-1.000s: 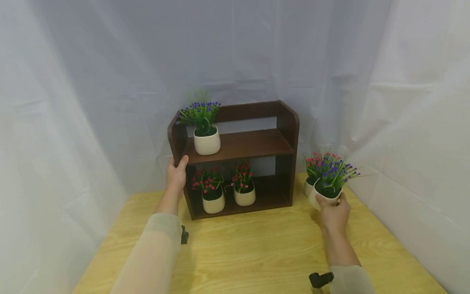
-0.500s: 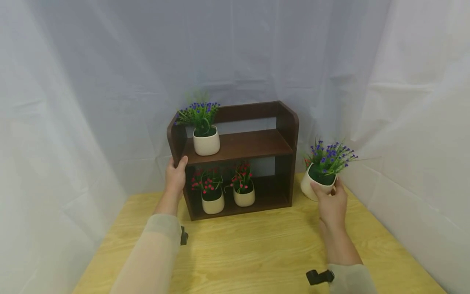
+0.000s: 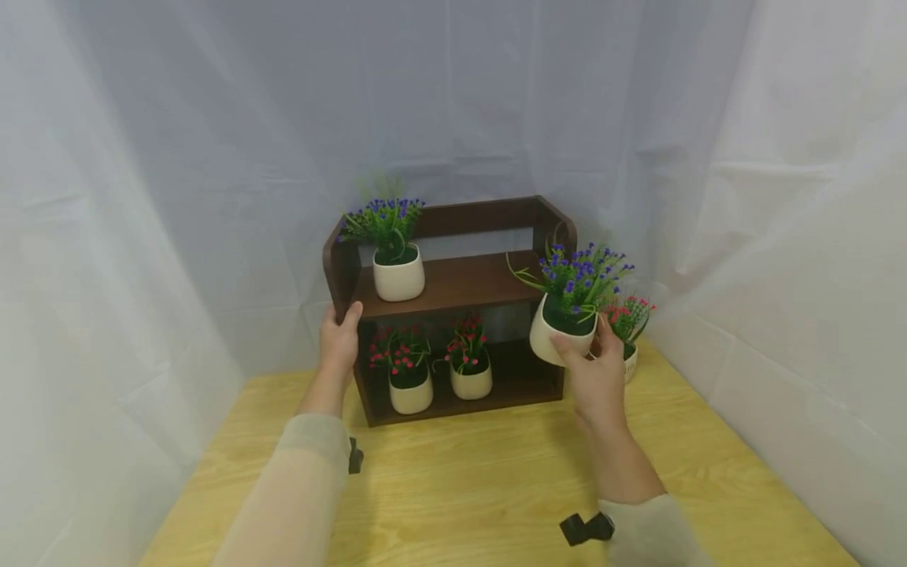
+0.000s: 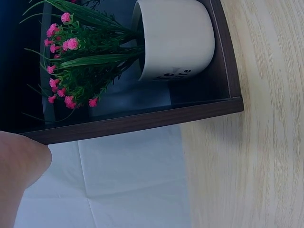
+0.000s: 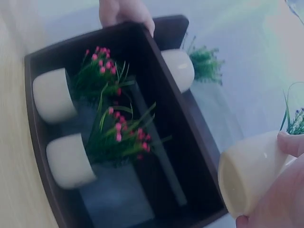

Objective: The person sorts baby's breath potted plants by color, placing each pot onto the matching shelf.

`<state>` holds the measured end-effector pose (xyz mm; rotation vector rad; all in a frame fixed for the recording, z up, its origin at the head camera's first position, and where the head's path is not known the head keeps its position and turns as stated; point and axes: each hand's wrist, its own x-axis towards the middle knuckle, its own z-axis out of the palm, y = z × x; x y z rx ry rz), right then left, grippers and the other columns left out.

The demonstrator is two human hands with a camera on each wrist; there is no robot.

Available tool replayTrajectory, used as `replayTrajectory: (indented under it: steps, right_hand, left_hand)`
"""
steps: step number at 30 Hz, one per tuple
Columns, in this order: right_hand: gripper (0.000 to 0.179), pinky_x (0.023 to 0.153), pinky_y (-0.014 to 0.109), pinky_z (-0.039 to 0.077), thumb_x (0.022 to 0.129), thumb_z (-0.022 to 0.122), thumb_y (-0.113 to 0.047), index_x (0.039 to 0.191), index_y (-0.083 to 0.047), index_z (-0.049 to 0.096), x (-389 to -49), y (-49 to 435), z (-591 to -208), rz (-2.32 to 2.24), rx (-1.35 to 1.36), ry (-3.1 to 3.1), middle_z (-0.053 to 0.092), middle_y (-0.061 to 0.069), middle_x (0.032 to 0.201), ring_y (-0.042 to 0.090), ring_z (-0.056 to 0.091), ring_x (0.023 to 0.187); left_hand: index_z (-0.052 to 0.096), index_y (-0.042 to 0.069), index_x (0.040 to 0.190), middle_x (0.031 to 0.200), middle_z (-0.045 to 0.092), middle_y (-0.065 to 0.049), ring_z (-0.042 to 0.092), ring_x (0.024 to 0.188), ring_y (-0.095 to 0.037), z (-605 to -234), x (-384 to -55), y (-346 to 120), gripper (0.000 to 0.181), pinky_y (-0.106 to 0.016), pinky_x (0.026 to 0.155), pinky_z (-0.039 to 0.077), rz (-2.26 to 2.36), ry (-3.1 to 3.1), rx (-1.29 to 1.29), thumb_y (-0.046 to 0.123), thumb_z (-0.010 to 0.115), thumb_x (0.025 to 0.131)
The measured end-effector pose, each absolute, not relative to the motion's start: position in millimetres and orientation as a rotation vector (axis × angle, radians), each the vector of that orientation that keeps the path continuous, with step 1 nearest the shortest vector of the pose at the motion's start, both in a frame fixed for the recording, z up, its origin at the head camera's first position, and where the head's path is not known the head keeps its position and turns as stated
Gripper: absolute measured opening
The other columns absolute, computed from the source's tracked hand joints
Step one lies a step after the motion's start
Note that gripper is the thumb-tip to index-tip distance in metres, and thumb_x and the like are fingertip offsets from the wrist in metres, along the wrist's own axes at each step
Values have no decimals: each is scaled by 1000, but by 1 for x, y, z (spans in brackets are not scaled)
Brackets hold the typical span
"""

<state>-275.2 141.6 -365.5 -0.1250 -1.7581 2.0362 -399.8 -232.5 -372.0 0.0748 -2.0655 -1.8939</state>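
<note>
My right hand (image 3: 597, 374) grips a white pot of purple flowers (image 3: 563, 335), lifted and tilted in front of the right end of a dark brown two-tier shelf (image 3: 468, 282). In the right wrist view that pot (image 5: 254, 166) shows its base, clear of the table. My left hand (image 3: 339, 340) holds the shelf's left side panel, thumb over the front edge by the upper board. Another pot of purple flowers (image 3: 399, 276) stands on the upper board at the left. Below it, two pots of pink-red flowers, the left one (image 3: 411, 392) and the right one (image 3: 472, 379), stand on the lower board.
One more pot of red flowers (image 3: 631, 362) stands on the wooden table (image 3: 460, 480) right of the shelf, partly behind my right hand. White sheeting (image 3: 794, 315) hangs at the back and both sides.
My right hand has lifted the pot of purple flowers and carried it left, from beside the red-flowered pot to the shelf's right end. The left hand has kept its place on the shelf.
</note>
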Motion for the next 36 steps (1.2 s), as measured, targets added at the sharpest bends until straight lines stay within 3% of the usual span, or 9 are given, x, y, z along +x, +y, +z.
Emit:
replayTrajectory:
  steps: [4, 10, 27, 31, 36]
  right_hand:
    - [90, 132, 49, 38, 101, 79, -20, 174, -17, 25, -275, 129, -358, 2076, -55, -1843, 14, 12, 179, 34, 33, 161]
    - [99, 132, 49, 38, 101, 80, -27, 175, -14, 15, -287, 112, -353, 2053, 77, -1929, 25, 19, 174, 36, 39, 160]
    - [100, 133, 49, 38, 100, 80, -41, 174, -13, 20, -330, 104, -336, 1866, 109, -2121, 29, 14, 177, 34, 36, 163]
    - [91, 130, 53, 41, 100, 79, -39, 170, -12, 27, -339, 104, -328, 1870, 107, -2111, 40, 13, 173, 34, 44, 157]
    - [91, 125, 56, 45, 102, 75, -47, 170, -11, 27, -352, 105, -323, 1768, 104, -2209, 46, 17, 168, 37, 50, 150]
  left_hand:
    - [33, 9, 168, 175, 37, -17, 29, 166, -33, -372, -400, -233, 69, -47, 140, 21, -1881, -2069, 83, 44, 54, 112]
    - [31, 9, 169, 176, 35, -16, 28, 167, -32, -372, -400, -234, 70, -47, 140, 20, -1899, -2062, 70, 43, 53, 112]
    - [31, 8, 169, 175, 36, -17, 29, 166, -34, -372, -400, -233, 71, -47, 140, 21, -1887, -2064, 79, 43, 54, 112]
    - [32, 8, 168, 175, 37, -18, 30, 166, -33, -372, -400, -233, 70, -47, 140, 21, -1889, -2059, 77, 44, 53, 112]
    - [34, 8, 167, 173, 39, -19, 31, 165, -34, -374, -402, -233, 69, -47, 139, 22, -1877, -2058, 76, 43, 54, 112]
